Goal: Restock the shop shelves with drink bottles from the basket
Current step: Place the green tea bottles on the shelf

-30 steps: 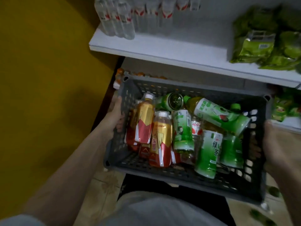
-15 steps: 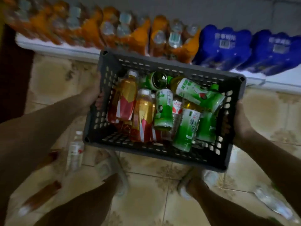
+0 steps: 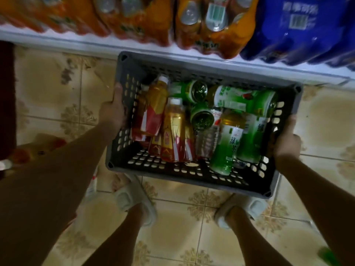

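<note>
Tiled floor [image 3: 172, 223], low shelf [image 3: 96, 45] ahead; left hand [image 3: 112, 112] and right hand [image 3: 287, 143] each grip the basket [image 3: 192, 171], seemingly off the floor. Loose bottles [image 3: 172, 129] could roll, tipping it.

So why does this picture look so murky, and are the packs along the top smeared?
Head view: dim indoor light, so the floor tiles look yellowish; the orange packs and blue packs on the shelf are blurred; the bottles in the grey basket read sharper; wide-angle bending stretches both forearms at the edges.
</note>
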Tool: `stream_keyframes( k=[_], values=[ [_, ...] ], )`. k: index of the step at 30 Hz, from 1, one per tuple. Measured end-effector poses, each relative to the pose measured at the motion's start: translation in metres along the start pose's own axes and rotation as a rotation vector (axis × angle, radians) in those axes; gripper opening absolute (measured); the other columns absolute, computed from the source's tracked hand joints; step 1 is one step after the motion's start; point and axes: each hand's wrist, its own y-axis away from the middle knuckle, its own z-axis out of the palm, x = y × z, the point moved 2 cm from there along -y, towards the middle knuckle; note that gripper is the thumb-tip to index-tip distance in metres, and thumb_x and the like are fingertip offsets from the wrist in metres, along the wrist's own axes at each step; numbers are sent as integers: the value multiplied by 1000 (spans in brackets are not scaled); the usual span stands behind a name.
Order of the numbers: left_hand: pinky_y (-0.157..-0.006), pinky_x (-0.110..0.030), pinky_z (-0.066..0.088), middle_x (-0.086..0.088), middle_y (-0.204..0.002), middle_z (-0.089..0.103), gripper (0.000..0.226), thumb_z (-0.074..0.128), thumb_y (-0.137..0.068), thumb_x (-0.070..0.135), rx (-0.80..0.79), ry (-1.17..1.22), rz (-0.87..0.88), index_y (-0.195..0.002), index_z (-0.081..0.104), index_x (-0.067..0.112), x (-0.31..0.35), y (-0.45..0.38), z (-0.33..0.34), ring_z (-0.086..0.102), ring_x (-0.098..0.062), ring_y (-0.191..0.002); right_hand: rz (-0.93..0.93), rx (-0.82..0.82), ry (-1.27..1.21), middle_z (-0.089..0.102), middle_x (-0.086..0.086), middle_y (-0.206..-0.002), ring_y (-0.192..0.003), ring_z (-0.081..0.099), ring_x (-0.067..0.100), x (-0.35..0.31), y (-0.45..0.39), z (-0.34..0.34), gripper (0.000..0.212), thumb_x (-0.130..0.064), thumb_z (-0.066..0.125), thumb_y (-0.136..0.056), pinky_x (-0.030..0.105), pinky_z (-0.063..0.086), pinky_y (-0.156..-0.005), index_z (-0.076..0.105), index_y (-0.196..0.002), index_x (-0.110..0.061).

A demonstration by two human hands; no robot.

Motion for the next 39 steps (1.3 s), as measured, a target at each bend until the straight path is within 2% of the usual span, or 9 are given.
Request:
stream_keyframes(
  k=[8,10,12,16,20,23,26,33,39],
  values=[
    [-55,-30,35,-6,-66,49,68,29,-92,78,52,-4,74,-69,52,17,-14,-11,6,46,-21,-59,-30,-25,-13,53,7,-64,-55,51,22,1,1,1,73,-69,20,-98,29,41,-52,55,-71,-11],
    [-61,-33,39,-9,-70,52,69,31,-92,77,42,32,100,-73,55,15,-16,-8,5,50,-23,-64,-21,-93,-71,57,10,-78,-67,58,23,0,3,-3,72,-68,23,-99,33,50,-60,59,-104,-5],
    [-70,-33,41,-12,-87,59,63,34,-98,66,81,28,172,-96,62,10,-18,-5,2,57,-26,-81,-25,-60,-65,52,13,-105,-94,55,27,-5,6,-6,67,-61,32,-100,39,48,-76,43,-131,-3],
    [-92,-32,42,-11,-135,49,43,41,-106,34,195,66,332,-143,42,13,-35,27,-3,50,-20,-115,-483,231,29,50,17,-120,-104,50,24,-34,27,-28,45,-37,53,-98,36,41,-86,45,-124,-2],
    [-107,-44,37,-19,-144,39,53,53,-100,20,325,-23,406,-149,34,10,-64,80,7,39,-32,-132,-805,47,189,46,10,-128,-111,49,19,-68,50,-29,51,-29,71,-87,33,46,-94,46,-126,-10],
    [-106,-49,40,-20,-143,40,54,57,-97,20,372,-124,562,-146,35,12,-59,110,22,42,-35,-130,-978,-38,720,39,11,-142,-130,39,29,-86,49,-11,77,-36,80,-77,45,38,-110,39,-140,-17],
    [-107,-52,40,-16,-143,43,51,51,-95,26,265,-234,736,-143,40,14,-54,123,42,44,-33,-130,-1002,-86,1134,38,11,-144,-136,35,31,-91,38,9,80,-40,78,-80,49,33,-114,34,-144,-19],
    [-111,-52,39,-9,-138,51,43,44,-97,31,-64,-700,1166,-138,47,18,-75,146,72,45,-29,-132,-955,53,1612,42,19,-132,-122,44,33,-94,30,39,72,-20,78,-81,41,46,-97,39,-139,-5],
    [-106,-50,44,-7,-126,61,43,45,-95,39,-113,-608,1038,-130,55,16,-67,152,69,50,-26,-124,-735,-221,1242,59,15,-112,-101,62,32,-87,42,44,74,-37,78,-82,42,55,-81,35,-134,-9]
  ],
)
